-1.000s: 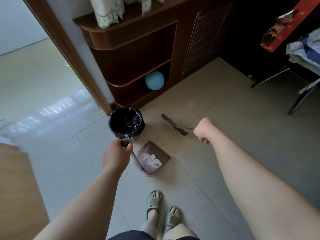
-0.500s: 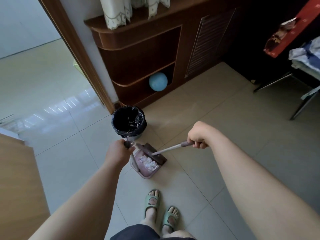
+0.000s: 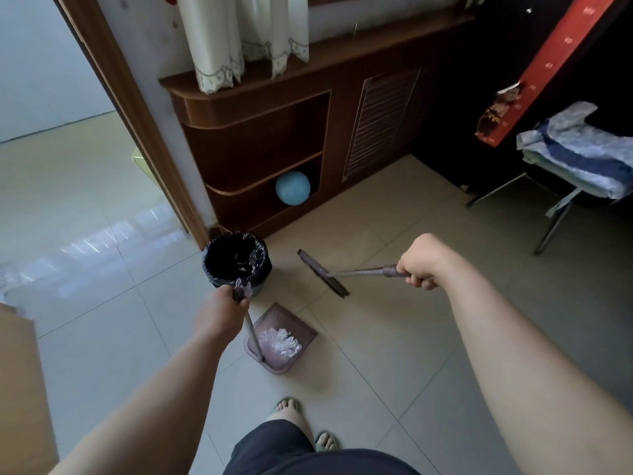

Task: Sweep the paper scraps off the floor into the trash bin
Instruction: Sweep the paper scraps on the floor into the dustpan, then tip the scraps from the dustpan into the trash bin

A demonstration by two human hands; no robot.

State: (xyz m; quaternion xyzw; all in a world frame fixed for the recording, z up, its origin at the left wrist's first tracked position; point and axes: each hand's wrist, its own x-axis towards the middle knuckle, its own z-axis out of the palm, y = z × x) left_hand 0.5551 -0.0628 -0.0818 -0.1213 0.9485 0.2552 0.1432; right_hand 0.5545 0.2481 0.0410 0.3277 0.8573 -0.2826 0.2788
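The left hand (image 3: 219, 313) is wrapped tight round the top of the long stick of the dustpan (image 3: 291, 318). The right hand (image 3: 423, 262) is a closed fist round the end of the broom (image 3: 322, 272) stick.

The paper scraps (image 3: 281, 341) are white and crumpled. They sit in one small fluffy pile inside the dustpan, at its back end, next to where the stick joins the pan. The pan is a pale purple-pink and rests on the floor (image 3: 394, 371) tiles.

The scraps lie just below the left hand and a little to its right, toward the person's feet. They are well apart from the right hand, down and off to its left.

The broom's head is dark, long and thin. It is between the two hands, farther out than the dustpan and apart from it. I cannot tell if it touches the floor.

The trash bin (image 3: 265, 265) is round and has a black bag in it. A few white bits show inside. It stands just past the left hand, on the far side from the scraps.

Farther out past the bin, a blue ball (image 3: 293, 187) sits on the bottom shelf of a brown cabinet (image 3: 342, 132).
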